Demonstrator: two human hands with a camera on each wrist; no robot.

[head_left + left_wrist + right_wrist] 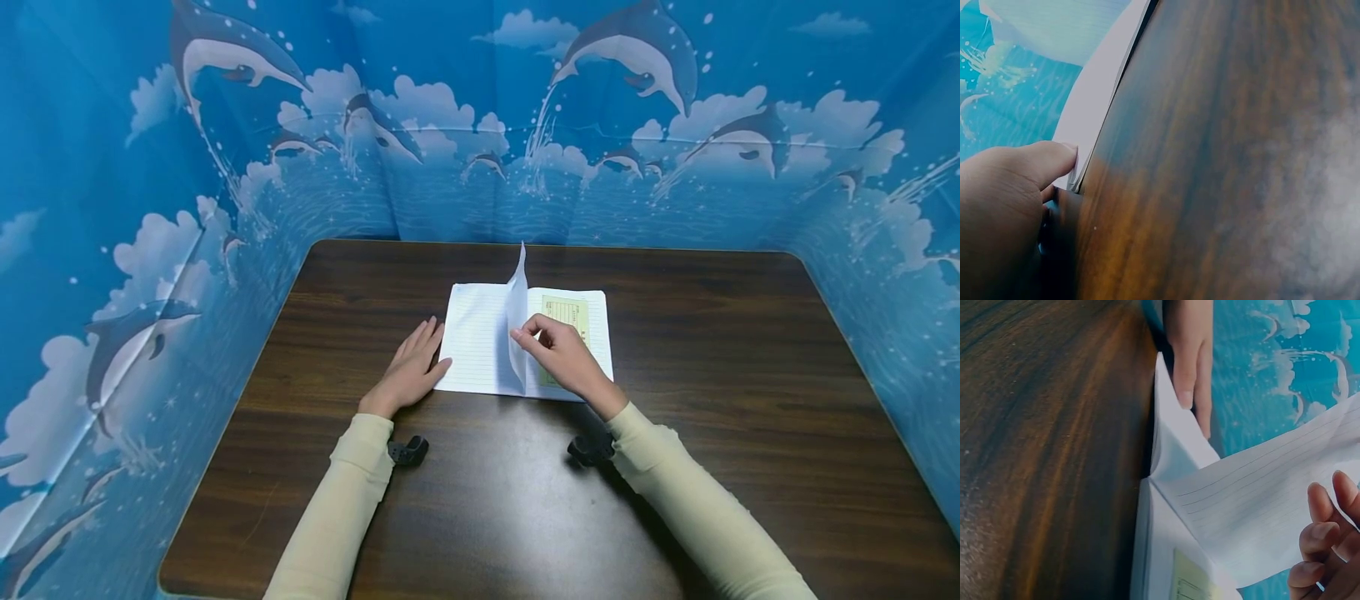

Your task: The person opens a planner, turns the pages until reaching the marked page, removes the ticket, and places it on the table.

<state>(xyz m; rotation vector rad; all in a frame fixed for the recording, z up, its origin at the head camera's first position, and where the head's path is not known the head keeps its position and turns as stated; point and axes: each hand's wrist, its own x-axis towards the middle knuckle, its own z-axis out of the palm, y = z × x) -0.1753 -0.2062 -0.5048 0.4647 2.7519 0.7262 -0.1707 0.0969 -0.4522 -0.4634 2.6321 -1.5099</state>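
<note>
An open lined notebook (pixel 480 333) lies on the table, one loose-standing page (pixel 517 310) raised upright near its middle fold. My right hand (pixel 562 354) is over the right half with bent fingers, its fingertips against that raised page. In the right wrist view the fingers (pixel 1319 531) are loosely curled in front of the lined sheet, and no pinch on it shows. Flat at the notebook's left edge rests my left hand (pixel 408 371), its thumb (pixel 1054 164) touching the lower left corner. A pale green printed slip (pixel 566 312) lies on the right page, partly covered by the right hand.
The dark wooden table (pixel 712 375) extends around the notebook on every side. Behind and beside it hangs a blue curtain (pixel 465 200) printed with dolphins and clouds. Black bands (pixel 408 451) are worn at both wrists, below cream sleeves.
</note>
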